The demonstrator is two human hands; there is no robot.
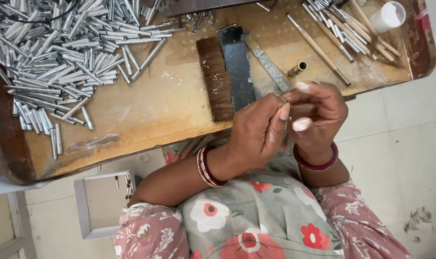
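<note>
- While both hands meet just off the counter's near edge, my left hand and right hand close together around a small dark brown tuft.
- Most of that tuft is hidden by my fingers, so I cannot tell its full shape; both hands' fingers are pinched narrow on it.
- Just beyond my hands, a flat brown bristle strip lies beside a dark metal plate and a steel ruler.
- Silver metal tubes are heaped at the far left corner, cut off by the picture's top edge.
- Wooden-handled brushes lie at the far right, beside a white cup, partly cut off.
</note>
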